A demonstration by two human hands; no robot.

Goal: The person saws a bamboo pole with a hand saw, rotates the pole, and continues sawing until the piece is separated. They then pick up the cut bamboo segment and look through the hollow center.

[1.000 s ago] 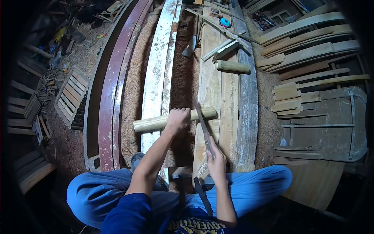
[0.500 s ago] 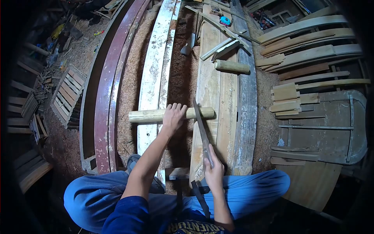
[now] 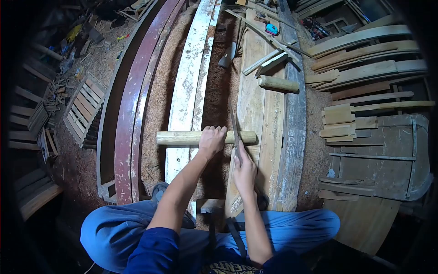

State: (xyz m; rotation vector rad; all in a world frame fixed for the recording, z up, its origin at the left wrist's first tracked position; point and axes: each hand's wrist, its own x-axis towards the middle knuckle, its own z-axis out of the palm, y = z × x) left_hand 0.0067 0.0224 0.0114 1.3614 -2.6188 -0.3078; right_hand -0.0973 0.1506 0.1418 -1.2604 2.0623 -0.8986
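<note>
A pale round wooden pole (image 3: 180, 138) lies crosswise over the paint-worn white beam (image 3: 185, 86) and the bare wooden plank (image 3: 251, 107). My left hand (image 3: 213, 139) is wrapped over it from above, near its middle. My right hand (image 3: 244, 171) grips the near end of a hand saw (image 3: 234, 125), seen almost edge-on. Its dark, narrow blade crosses the pole just right of my left hand, its far end beyond the pole. The teeth are too small to make out.
A shorter round pole (image 3: 279, 84) rests on the planks ahead, beside thin strips and a blue tape measure (image 3: 272, 29). A dark red beam (image 3: 132, 100) runs along the left. Stacked boards (image 3: 365, 75) lie to the right. Shavings (image 3: 157, 91) cover the floor.
My right hand has pushed forward with the saw, closer to the pole. My left hand keeps its grip on the pole. The whole view has shifted slightly.
</note>
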